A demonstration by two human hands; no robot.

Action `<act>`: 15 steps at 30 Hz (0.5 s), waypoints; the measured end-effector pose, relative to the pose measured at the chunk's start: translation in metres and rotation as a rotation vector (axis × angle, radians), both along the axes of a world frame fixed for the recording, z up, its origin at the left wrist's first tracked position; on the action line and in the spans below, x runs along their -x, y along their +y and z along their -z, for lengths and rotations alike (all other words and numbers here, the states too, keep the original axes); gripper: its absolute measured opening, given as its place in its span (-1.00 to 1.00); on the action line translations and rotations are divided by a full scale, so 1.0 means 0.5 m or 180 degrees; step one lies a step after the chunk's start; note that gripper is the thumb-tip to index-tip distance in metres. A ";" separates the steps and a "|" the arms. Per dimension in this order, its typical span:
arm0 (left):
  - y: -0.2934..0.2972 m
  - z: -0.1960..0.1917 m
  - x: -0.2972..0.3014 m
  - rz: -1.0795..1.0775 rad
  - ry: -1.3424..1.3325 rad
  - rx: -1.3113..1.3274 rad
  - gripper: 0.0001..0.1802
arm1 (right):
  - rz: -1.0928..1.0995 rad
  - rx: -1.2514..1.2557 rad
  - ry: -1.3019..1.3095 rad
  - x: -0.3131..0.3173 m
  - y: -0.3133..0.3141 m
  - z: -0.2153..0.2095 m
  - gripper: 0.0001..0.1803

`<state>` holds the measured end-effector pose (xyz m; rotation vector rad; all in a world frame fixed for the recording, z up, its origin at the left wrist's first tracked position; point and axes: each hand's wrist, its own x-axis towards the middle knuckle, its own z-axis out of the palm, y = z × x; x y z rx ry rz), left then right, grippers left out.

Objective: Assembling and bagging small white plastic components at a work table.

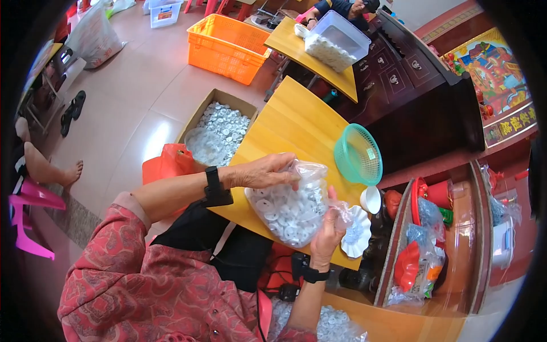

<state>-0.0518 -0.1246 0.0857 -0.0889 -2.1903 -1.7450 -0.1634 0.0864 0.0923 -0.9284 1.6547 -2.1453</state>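
A clear plastic bag full of small white round plastic parts rests on the yellow wooden table. My left hand lies over the bag's top left and grips the plastic. My right hand holds the bag's right side, where the plastic is gathered. A crumpled clear bag piece with a few white parts lies just right of that hand, beside a small white cup.
A green mesh basket sits at the table's right edge. A cardboard box of white parts stands on the floor at left, an orange crate beyond it. Another person sits at a far table by a clear bin. A dark cabinet stands at right.
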 end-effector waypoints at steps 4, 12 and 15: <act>0.018 -0.003 0.012 -0.0033 0.0121 -0.0707 -0.76 | 0.0087 -0.0119 0.0157 0.008 -0.008 0.003 -0.79; 0.035 -0.017 0.027 -0.0205 0.0401 -0.1676 -0.79 | 0.0276 0.0205 -0.0357 0.003 -0.013 -0.032 -0.73; 0.046 -0.015 0.031 -0.0110 0.0472 -0.1975 -0.78 | 0.0198 0.0073 -0.0543 -0.012 -0.024 -0.015 -0.74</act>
